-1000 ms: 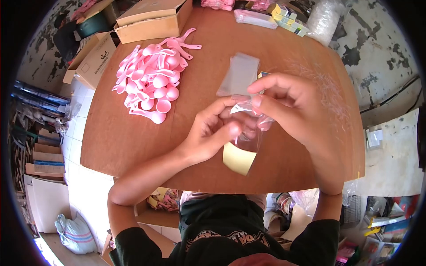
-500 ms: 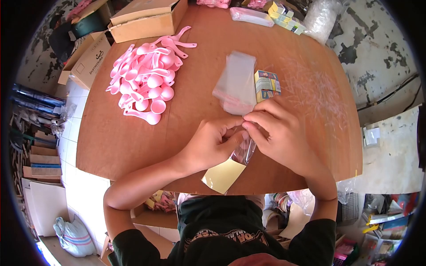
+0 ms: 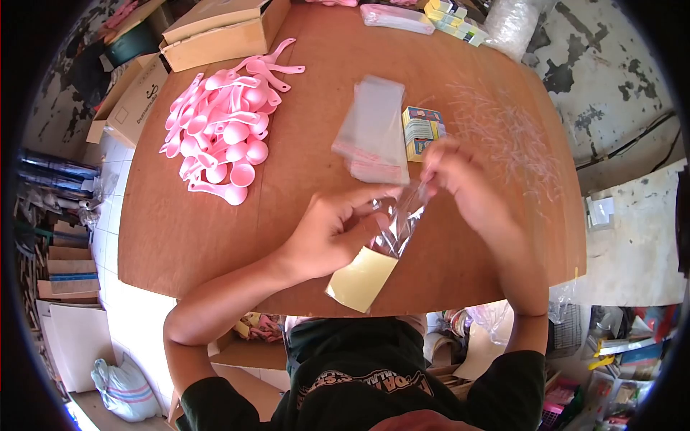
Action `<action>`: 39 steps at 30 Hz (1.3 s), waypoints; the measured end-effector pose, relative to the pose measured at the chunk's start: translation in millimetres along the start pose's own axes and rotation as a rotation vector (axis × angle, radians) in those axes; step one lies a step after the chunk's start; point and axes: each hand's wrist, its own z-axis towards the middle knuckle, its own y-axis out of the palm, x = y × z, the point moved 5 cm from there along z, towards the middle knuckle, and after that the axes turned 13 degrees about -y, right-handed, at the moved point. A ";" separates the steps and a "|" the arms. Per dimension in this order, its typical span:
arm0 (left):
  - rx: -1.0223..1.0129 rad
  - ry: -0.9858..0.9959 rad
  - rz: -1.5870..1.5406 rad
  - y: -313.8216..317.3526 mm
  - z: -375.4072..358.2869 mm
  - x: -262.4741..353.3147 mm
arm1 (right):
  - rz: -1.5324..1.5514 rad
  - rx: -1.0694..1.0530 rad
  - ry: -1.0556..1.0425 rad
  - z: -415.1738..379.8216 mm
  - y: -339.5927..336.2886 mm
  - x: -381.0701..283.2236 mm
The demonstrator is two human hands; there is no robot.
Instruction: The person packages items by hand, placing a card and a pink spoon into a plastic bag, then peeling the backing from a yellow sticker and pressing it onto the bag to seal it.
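My left hand point(image 3: 332, 233) is closed on a clear plastic bag point(image 3: 404, 223), thumb in front. A pale yellow card point(image 3: 363, 280) shows in the bag's lower end, near the table's front edge. My right hand point(image 3: 460, 176), slightly blurred, is at the bag's upper right corner with fingertips pinched together; what lies between them is too small to make out. Just beyond the hands lies a stack of flat clear bags point(image 3: 370, 133). Beside it stands a small printed box point(image 3: 422, 133), close to my right fingers.
A heap of pink measuring spoons point(image 3: 230, 129) covers the table's left side. Thin clear strips point(image 3: 510, 136) lie scattered on the right. Along the far edge are a cardboard box point(image 3: 223, 36), a bag pack point(image 3: 397, 19) and a plastic roll point(image 3: 512, 29).
My right hand has moved up and right, away from my left. More of the clear bag now shows between them. The view has shifted slightly.
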 end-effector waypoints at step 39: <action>0.110 -0.084 -0.270 -6.8 3.0 4.4 | -0.997 -0.227 -0.347 133.6 -153.9 12.3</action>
